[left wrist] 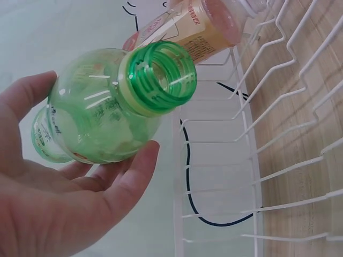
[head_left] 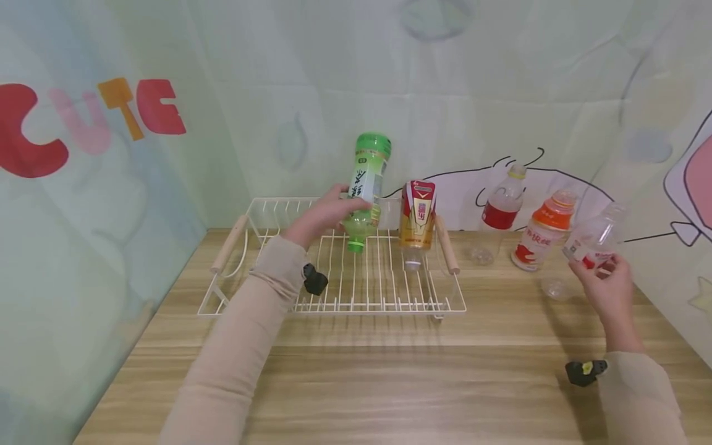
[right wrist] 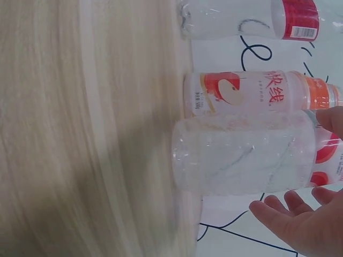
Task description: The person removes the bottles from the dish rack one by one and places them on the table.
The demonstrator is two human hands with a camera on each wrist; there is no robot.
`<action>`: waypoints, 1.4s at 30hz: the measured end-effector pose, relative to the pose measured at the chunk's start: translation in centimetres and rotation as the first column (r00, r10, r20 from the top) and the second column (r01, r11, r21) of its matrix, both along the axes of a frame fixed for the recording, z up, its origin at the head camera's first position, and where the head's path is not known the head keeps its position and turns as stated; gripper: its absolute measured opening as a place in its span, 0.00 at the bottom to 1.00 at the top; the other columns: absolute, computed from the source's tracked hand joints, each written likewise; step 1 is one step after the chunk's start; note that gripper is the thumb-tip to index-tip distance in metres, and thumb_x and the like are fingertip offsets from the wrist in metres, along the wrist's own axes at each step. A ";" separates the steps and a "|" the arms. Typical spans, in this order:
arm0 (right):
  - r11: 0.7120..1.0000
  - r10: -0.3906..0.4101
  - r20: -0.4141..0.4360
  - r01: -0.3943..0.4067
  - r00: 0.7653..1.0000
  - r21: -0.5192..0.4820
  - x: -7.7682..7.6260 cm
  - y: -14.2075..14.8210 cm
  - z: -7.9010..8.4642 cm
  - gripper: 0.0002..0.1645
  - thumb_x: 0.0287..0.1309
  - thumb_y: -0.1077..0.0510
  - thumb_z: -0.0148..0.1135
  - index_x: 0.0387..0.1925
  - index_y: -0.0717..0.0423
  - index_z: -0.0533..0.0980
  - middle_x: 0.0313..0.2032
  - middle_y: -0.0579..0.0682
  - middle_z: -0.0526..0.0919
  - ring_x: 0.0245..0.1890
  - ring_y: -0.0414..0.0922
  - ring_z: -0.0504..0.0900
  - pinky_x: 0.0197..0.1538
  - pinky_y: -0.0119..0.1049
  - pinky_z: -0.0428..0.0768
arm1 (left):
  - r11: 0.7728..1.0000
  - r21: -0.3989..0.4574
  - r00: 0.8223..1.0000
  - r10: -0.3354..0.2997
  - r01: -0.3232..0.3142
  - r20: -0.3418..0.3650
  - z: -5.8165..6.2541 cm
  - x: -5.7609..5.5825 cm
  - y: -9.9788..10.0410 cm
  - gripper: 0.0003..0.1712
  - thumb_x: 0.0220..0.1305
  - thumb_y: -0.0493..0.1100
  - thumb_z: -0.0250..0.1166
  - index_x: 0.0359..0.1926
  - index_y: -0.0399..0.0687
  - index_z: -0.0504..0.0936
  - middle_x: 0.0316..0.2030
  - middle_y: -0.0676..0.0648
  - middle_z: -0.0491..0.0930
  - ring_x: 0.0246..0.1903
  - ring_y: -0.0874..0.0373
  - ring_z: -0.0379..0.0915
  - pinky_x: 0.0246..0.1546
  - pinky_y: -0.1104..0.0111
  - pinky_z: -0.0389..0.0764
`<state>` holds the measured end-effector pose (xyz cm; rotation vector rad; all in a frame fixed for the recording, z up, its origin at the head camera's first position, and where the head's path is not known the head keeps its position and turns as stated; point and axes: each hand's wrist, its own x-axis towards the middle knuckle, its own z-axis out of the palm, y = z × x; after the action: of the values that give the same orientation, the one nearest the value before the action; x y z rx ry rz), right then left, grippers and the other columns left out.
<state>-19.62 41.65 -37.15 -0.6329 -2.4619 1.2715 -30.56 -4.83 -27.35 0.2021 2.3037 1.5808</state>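
Observation:
My left hand (head_left: 334, 213) grips a green plastic bottle (head_left: 368, 173), tilted neck down over the white wire rack (head_left: 334, 313). Its uncapped, threaded mouth shows in the left wrist view, thumb on one side and fingers round the other. Inside the rack, at the right end, a bottle with a red-and-gold label (head_left: 418, 213) stands neck down. At the far right, my right hand (head_left: 606, 287) holds a clear plastic bottle (right wrist: 241, 155) by its red-and-white label, thumb over one side and fingertips at the other. That bottle stands upright, its base at the tabletop.
Left of the clear bottle stands a white-and-red bottle with an orange top (head_left: 542, 232), then a clear bottle with a red label (head_left: 500, 210). The rack has wooden handles (head_left: 229, 244) at both ends. A patterned curtain (head_left: 311, 93) backs the wooden table (head_left: 389, 383).

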 end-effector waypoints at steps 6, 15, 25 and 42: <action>0.996 -0.045 0.013 0.046 0.999 -0.072 0.4 0.1 1.5 0.54 0.63 0.41 0.54 0.75 0.60 0.37 0.72 0.66 0.48 0.69 0.63 0.54 0.66 0.49 0.66 | 1.000 0.013 1.000 -0.001 0.001 -0.014 1.0 0.8 -0.4 0.46 0.63 0.48 0.63 0.74 0.45 0.47 0.60 0.39 0.69 0.54 0.45 0.71 0.52 0.54 0.75; 0.989 -0.126 -0.059 0.121 0.990 -0.089 1.6 -0.6 4.5 0.51 0.62 0.42 0.56 0.75 0.45 0.39 0.74 0.56 0.46 0.74 0.51 0.48 0.72 0.46 0.55 | 0.998 0.016 0.997 -0.052 0.053 -0.060 2.4 2.6 -0.4 0.46 0.62 0.49 0.64 0.74 0.47 0.49 0.56 0.41 0.70 0.50 0.47 0.72 0.50 0.56 0.74; 0.989 -0.128 -0.147 0.115 0.981 -0.091 2.9 -3.1 8.0 0.45 0.64 0.43 0.55 0.74 0.35 0.43 0.74 0.46 0.51 0.73 0.41 0.50 0.73 0.38 0.53 | 0.985 0.014 0.979 -0.170 0.173 -0.113 3.1 4.6 0.2 0.42 0.62 0.48 0.65 0.71 0.46 0.53 0.55 0.42 0.71 0.51 0.48 0.72 0.51 0.56 0.76; 0.980 0.196 -0.243 -0.180 0.950 0.086 4.9 -7.7 10.8 0.42 0.65 0.48 0.57 0.74 0.37 0.48 0.73 0.50 0.56 0.72 0.44 0.56 0.69 0.30 0.58 | 0.937 -0.124 0.927 -0.344 0.328 -0.148 3.0 7.5 2.1 0.38 0.62 0.49 0.65 0.69 0.51 0.59 0.50 0.44 0.73 0.47 0.50 0.74 0.47 0.59 0.79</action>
<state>-14.70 33.93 -26.32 -0.2078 -2.3822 1.2493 -23.05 -2.74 -24.30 0.6919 2.3064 1.3192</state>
